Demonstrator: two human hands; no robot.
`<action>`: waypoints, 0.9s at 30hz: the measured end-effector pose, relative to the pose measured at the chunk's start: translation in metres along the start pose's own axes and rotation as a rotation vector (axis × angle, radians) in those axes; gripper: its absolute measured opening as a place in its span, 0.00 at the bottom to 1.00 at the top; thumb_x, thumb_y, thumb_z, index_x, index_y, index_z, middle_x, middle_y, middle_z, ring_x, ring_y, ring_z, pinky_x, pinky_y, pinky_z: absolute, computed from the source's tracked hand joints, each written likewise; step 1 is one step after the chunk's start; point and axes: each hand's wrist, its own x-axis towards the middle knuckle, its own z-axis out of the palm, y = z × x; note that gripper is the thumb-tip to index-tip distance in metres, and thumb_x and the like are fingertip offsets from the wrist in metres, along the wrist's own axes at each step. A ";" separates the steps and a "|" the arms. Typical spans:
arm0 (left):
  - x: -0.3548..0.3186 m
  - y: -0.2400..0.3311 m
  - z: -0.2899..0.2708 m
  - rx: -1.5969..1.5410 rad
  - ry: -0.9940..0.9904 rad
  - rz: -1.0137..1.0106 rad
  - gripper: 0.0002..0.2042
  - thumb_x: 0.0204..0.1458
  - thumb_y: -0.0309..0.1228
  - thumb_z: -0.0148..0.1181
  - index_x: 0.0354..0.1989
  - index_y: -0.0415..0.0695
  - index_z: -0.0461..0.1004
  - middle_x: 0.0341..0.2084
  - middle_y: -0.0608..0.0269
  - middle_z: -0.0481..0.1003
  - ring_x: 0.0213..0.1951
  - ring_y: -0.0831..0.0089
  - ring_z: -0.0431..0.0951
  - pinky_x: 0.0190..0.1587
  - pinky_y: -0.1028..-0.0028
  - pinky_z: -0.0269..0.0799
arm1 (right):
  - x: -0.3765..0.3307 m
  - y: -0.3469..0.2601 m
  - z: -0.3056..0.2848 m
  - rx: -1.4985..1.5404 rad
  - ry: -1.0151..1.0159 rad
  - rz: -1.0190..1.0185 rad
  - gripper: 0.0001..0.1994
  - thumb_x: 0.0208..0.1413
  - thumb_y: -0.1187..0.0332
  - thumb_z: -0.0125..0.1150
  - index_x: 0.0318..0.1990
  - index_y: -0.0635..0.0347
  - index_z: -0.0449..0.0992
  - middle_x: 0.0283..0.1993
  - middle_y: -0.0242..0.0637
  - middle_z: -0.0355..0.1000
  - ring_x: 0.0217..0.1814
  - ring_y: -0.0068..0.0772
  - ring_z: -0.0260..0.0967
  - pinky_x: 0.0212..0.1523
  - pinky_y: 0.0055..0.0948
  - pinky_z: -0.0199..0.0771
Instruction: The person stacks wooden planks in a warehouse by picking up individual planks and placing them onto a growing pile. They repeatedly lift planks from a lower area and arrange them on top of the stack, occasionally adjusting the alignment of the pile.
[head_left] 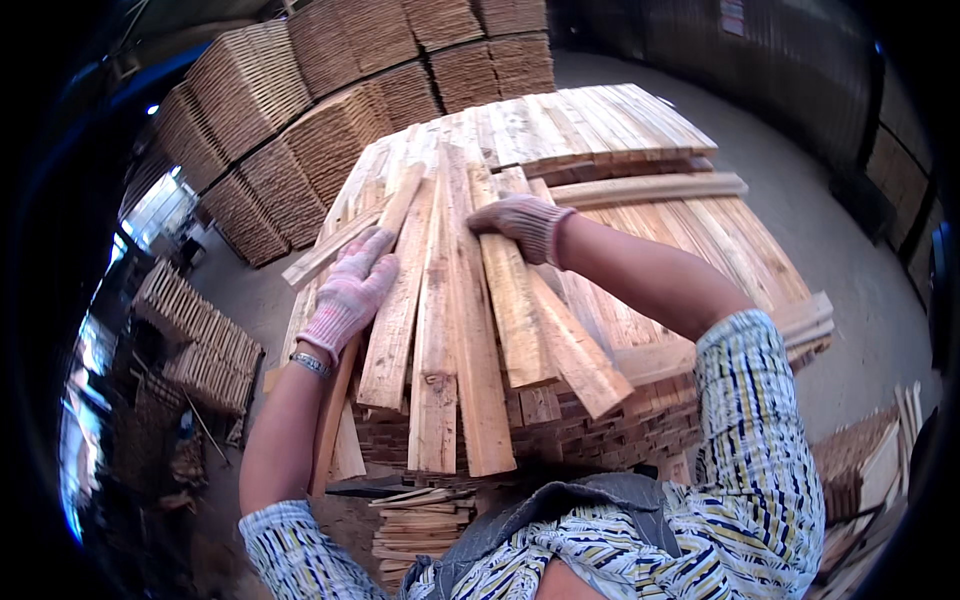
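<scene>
Wooden slats lie loose and fanned on top of the big stack, not yet squared, with the gloved left hand flat on one and the right hand curled over another's end.

Loose slats: raw sawn wood, matt, rough, knotty (edges splintery). Stack beneath: same pale unfinished timber. Left hand, right hand: knitted cloth gloves, pinkish, fuzzy. Wristband: shiny metal. Shirt sleeve: printed woven cloth. Floor: dull grey concrete.
</scene>
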 end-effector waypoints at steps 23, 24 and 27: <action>0.002 0.003 -0.003 -0.080 -0.158 -0.113 0.36 0.56 0.47 0.58 0.70 0.43 0.58 0.72 0.49 0.51 0.74 0.58 0.46 0.73 0.68 0.39 | -0.175 -0.048 -0.126 -0.374 0.481 -0.105 0.33 0.47 0.71 0.61 0.65 0.62 0.64 0.52 0.43 0.72 0.50 0.33 0.72 0.52 0.30 0.76; 0.001 0.000 -0.002 -0.095 -0.155 -0.116 0.35 0.56 0.47 0.58 0.70 0.43 0.59 0.72 0.49 0.51 0.74 0.58 0.46 0.73 0.68 0.39 | -0.182 -0.042 -0.136 -0.496 0.517 -0.104 0.33 0.49 0.67 0.61 0.66 0.61 0.63 0.54 0.45 0.71 0.52 0.35 0.71 0.53 0.31 0.75; 0.003 -0.004 0.000 -0.104 -0.149 -0.098 0.34 0.56 0.46 0.58 0.69 0.43 0.60 0.72 0.49 0.53 0.73 0.57 0.49 0.73 0.67 0.42 | -0.205 -0.018 -0.164 -0.843 0.644 -0.104 0.35 0.55 0.57 0.61 0.68 0.60 0.60 0.59 0.49 0.70 0.58 0.40 0.71 0.56 0.34 0.72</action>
